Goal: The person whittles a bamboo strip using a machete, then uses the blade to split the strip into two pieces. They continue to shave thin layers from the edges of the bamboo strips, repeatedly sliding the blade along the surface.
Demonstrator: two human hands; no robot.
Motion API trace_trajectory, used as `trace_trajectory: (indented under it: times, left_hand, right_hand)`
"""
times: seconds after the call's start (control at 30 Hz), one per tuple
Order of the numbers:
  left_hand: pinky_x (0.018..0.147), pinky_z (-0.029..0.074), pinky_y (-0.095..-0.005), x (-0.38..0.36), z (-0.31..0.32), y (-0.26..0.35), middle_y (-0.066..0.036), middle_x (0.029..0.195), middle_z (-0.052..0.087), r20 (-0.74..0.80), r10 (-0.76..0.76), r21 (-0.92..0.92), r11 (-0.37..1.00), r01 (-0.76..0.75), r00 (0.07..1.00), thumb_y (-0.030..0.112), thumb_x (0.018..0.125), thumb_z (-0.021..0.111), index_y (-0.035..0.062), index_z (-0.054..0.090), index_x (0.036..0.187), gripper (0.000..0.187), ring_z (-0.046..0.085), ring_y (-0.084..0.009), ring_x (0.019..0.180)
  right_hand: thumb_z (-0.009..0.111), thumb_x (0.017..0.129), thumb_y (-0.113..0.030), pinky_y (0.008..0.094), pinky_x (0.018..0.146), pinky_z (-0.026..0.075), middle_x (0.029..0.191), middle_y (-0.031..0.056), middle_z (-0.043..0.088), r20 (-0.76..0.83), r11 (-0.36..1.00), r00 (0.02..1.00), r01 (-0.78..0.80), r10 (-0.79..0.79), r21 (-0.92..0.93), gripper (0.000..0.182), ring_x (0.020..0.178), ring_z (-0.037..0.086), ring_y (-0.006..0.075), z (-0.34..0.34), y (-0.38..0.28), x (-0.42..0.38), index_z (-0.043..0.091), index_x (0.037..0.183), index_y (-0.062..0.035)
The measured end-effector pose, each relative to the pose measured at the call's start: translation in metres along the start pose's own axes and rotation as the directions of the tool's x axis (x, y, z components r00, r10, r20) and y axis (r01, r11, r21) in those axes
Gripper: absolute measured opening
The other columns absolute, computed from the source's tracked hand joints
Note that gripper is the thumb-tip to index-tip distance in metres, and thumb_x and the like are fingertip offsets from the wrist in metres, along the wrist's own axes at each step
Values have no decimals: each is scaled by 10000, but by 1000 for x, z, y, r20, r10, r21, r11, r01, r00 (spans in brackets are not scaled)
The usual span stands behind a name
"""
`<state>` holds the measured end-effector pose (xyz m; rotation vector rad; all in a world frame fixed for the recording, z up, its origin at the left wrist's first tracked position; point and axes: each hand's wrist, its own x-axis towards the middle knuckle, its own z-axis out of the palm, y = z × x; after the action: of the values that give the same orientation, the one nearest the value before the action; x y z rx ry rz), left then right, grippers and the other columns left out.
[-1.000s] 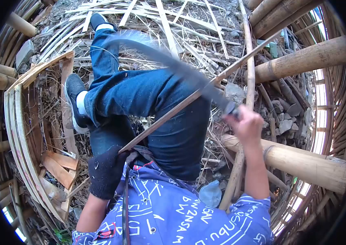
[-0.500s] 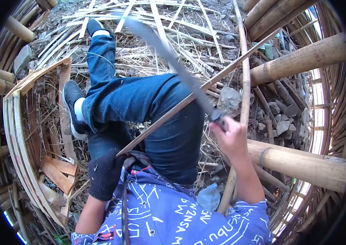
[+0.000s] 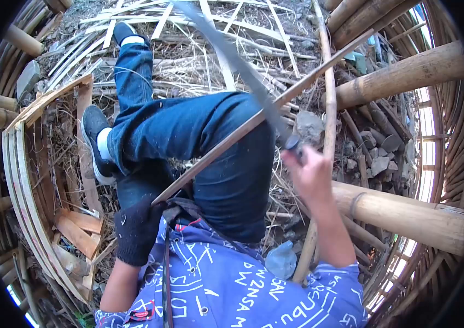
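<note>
L hand (image 3: 138,227), gloved, is gripping the near end of a wood strip (image 3: 218,150) slanting far right over the bent leg (image 3: 171,128), while bare R hand (image 3: 311,174) is clutching a knife (image 3: 238,64) w/ blade crossing the strip.

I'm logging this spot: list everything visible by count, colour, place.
Long strip: one, brown, across centre
Long blade: one, grey, crossing the strip
Loose strips: many, pale, ahead
Wooden frame: one, tan, left
Bamboo poles: several, tan, both sides
Stones: several, grey, mainly right
Plastic bag: one, bluish, lower right
Shirt: one, purplish, bottom
Legs: two, blue trousers, dark shoes, centre
Left hand: one, black glove, strip's near end
Right hand: one, bare, holding blade
</note>
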<state>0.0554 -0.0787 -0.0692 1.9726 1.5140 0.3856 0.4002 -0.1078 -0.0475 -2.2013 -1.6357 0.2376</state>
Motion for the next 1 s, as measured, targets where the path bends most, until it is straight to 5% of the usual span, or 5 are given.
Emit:
trace_trajectory:
  times: [0.1, 0.17, 0.37, 0.5, 1.0]
  left_hand:
    - [534, 448, -440, -1, -6, 3, -187, 676, 598, 19, -1, 38, 999, 0, 1000, 210, 841, 682, 82, 662, 845, 129, 617, -376, 640]
    - [534, 447, -441, -8, -9, 1, -185, 674, 597, 40, -38, 75, 997, 35, 998, 207, 842, 681, 82, 658, 838, 127, 615, -378, 638]
    - [518, 434, -441, -2, -12, -3, -179, 640, 577, 40, -3, 96, 995, -1, 999, 219, 839, 690, 79, 625, 795, 161, 600, -375, 598]
    - [525, 434, -447, 0, -8, -5, -182, 642, 579, 9, -4, 78, 997, 3, 1000, 225, 849, 682, 68, 618, 797, 178, 601, -379, 599]
    - [530, 447, -446, -3, -10, -3, -178, 630, 582, -11, 11, 92, 996, -10, 1000, 207, 830, 702, 78, 634, 820, 146, 607, -378, 601]
  right_hand:
    - [647, 785, -653, 384, 447, 433, 500, 103, 541, 9, 956, 982, 188, -191, -227, 616, 480, 603, 293, -8, 16, 4, 524, 634, -69]
    - [642, 791, -654, 374, 442, 427, 471, 84, 506, 33, 983, 995, -101, 97, 156, 618, 467, 597, 287, -10, 18, 10, 534, 641, -64]
    - [608, 843, -631, 380, 440, 438, 493, 110, 541, 9, 964, 999, 47, -46, -262, 613, 447, 586, 280, -15, 41, 2, 591, 699, -35]
    - [656, 840, -571, 353, 469, 434, 528, 121, 565, 13, 979, 987, -158, 158, 125, 570, 493, 607, 280, -9, 13, 4, 605, 712, -17]
    - [629, 846, -600, 381, 471, 446, 538, 124, 576, 70, 994, 992, -105, 102, 36, 584, 496, 617, 285, -7, 12, 0, 589, 684, -40]
